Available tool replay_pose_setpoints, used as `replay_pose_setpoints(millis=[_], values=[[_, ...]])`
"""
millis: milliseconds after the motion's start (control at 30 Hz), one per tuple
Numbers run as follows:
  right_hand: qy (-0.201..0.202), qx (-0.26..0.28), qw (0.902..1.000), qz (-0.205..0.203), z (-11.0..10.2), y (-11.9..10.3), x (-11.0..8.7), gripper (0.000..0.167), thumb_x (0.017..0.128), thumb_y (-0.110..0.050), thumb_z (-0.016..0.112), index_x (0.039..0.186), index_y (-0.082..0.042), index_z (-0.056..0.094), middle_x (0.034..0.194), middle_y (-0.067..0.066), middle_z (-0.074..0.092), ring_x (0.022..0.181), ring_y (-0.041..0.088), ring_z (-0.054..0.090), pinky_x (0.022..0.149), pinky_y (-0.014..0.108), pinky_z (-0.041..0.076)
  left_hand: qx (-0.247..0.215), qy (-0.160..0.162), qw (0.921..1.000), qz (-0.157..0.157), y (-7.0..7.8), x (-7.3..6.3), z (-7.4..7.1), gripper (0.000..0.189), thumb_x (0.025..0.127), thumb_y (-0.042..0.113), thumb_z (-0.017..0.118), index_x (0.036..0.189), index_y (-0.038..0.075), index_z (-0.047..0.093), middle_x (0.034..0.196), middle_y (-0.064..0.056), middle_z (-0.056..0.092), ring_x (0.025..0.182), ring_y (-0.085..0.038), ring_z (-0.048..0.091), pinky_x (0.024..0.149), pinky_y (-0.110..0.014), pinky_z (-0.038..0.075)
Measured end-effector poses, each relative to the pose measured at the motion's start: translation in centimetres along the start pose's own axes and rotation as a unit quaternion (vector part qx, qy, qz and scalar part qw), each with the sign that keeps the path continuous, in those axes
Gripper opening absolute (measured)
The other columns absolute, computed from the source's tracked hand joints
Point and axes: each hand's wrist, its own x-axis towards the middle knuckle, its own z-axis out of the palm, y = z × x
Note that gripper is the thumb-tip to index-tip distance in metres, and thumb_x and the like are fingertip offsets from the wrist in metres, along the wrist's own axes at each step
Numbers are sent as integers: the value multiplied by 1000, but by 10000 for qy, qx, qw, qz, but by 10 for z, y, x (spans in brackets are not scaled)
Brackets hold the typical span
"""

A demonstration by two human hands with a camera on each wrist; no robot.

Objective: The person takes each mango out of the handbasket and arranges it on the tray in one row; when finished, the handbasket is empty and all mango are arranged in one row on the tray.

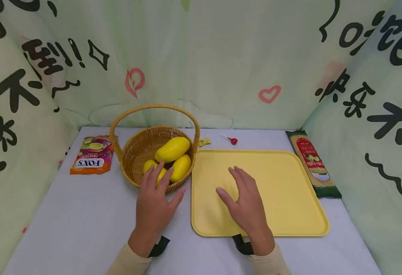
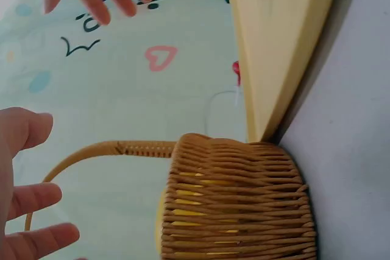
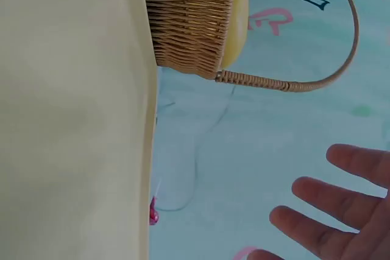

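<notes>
In the head view a wicker basket [image 1: 132,164] with a tall arched handle holds several yellow mangoes [image 1: 172,149]. My left hand [image 1: 155,204] hovers at the basket's near rim, fingers spread and holding nothing; its fingertips overlap the lower mangoes in this view. Over the left half of a yellow tray [image 1: 290,198] is my right hand [image 1: 247,204], fingers extended and thumb apart, also holding nothing. The left wrist view shows the basket's woven side [image 2: 237,205] close by, with the left fingers beside it. Spread right fingers [image 3: 329,199] appear in the right wrist view.
Left of the basket lies a purple and orange FOX'S candy bag [image 1: 92,154]. Behind the tray are a small yellow wrapped candy [image 1: 204,141] and a red lollipop [image 1: 233,141]. A green and tan packet [image 1: 312,164] lies against the tray's right edge. Printed curtains surround the white table [image 1: 80,214].
</notes>
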Motion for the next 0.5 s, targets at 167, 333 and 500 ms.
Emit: replay_pose_setpoints(millis=[167, 333, 500], values=[[246, 306, 9992, 11, -6, 2, -4, 57, 96, -35, 76, 144, -8, 61, 142, 12, 63, 128, 33, 60, 104, 58, 56, -582, 470, 9970, -213, -6, 0, -7, 34, 84, 25, 88, 107, 4, 75, 113, -14, 71, 106, -33, 64, 91, -47, 60], [172, 688, 9970, 318, -4, 10, -4, 47, 97, -32, 76, 135, -7, 65, 130, 9, 68, 111, 27, 67, 90, 52, 61, -1028, 568, 9883, -976, -20, -2, -10, 28, 82, 14, 89, 81, 5, 63, 80, -9, 60, 78, -19, 54, 67, -34, 52], [133, 773, 9953, 564, -2, 16, -3, 43, 98, -34, 74, 133, -9, 66, 128, 9, 69, 109, 24, 67, 88, 50, 62, -1353, 521, 9659, -2147, -34, 0, -19, 30, 85, 8, 84, 80, 6, 54, 74, -8, 51, 69, -18, 46, 60, -26, 40]])
